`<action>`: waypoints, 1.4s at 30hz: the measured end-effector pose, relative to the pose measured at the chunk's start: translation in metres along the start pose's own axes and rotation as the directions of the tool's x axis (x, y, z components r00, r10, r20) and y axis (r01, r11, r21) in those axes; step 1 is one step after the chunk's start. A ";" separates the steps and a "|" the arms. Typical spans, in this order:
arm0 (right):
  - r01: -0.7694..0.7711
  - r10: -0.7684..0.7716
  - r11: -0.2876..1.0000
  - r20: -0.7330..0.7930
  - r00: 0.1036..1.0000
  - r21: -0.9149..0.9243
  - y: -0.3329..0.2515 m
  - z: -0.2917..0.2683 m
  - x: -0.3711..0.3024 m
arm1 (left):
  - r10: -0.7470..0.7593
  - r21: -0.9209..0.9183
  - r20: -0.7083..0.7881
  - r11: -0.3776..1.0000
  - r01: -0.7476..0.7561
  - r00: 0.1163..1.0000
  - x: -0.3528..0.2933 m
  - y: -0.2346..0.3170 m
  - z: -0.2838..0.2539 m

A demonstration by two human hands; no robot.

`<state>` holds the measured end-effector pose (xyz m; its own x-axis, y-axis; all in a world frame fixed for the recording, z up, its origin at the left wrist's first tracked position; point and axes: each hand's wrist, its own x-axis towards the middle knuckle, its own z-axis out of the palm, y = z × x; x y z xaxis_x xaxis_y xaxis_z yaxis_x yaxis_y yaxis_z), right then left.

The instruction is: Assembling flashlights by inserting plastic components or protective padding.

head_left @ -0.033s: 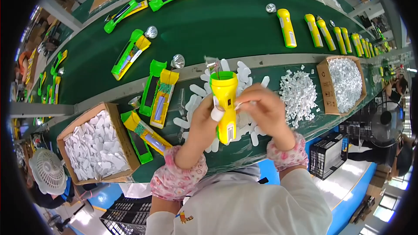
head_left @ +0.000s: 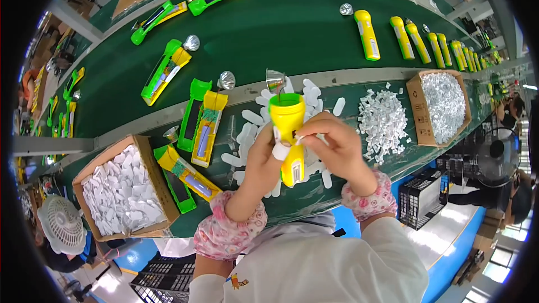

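Gripping torch [head_left: 287, 115] in left hand [head_left: 263, 157], toward bench [head_left: 311, 201] near edge; right hand [head_left: 339, 146], pinching white bit [head_left: 299, 139], moved closer, bit seemingly unseated.

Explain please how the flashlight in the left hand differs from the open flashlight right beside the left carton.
The held flashlight is joined together; the open flashlight lies in two halves on the table. The open flashlight bares its insides; the held flashlight mostly hides its own. Both are yellow and green.
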<state>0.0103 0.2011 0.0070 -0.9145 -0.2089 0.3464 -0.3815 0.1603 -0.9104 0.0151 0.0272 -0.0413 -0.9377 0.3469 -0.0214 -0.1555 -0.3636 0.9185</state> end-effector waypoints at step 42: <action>-0.377 0.208 0.651 -0.323 0.923 -0.658 0.152 -0.107 0.166 | 0.343 0.889 -0.309 -0.226 0.397 0.887 0.002 0.043 -0.099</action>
<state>-0.2139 0.2939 -0.0493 -0.9672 0.1519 0.2034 0.0077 0.8184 -0.5746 -0.0245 -0.0731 -0.0411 -0.9811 -0.0839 0.1744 -0.0607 0.9890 0.1348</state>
